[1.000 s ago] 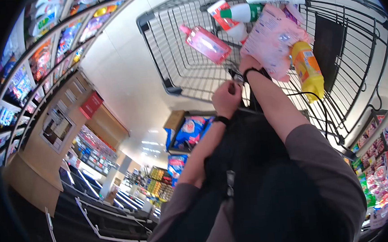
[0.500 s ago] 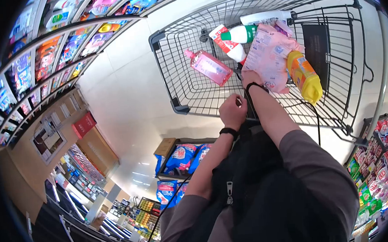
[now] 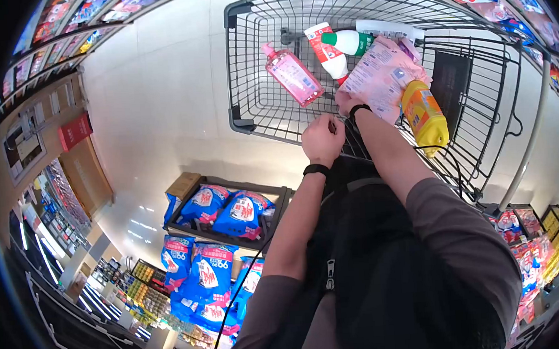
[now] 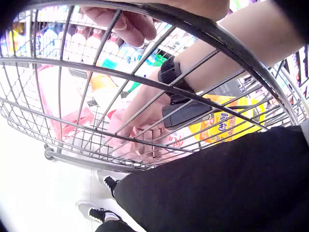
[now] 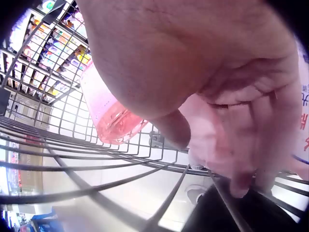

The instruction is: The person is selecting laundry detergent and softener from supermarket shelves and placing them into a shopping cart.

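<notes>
Pink pack (image 3: 382,70) apparently within curled grip of right hand (image 3: 347,102); left hand (image 3: 322,139) tight round cart rim (image 3: 265,134).

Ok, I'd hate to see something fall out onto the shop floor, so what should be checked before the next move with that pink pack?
1. Right hand has a grip on the pink pack: ok, its fingers curl round the near edge.
2. Pack is inside the cart: ok.
3. Left hand steadies the cart: ok, its fingers curl over the top wire.
4. Free room under the pack: cannot tell, the pack hides it.
5. Pink bottle clear of the pack: ok, they lie apart.
6. Yellow bottle clear of the pack: cannot tell, they overlap in the head view.
</notes>
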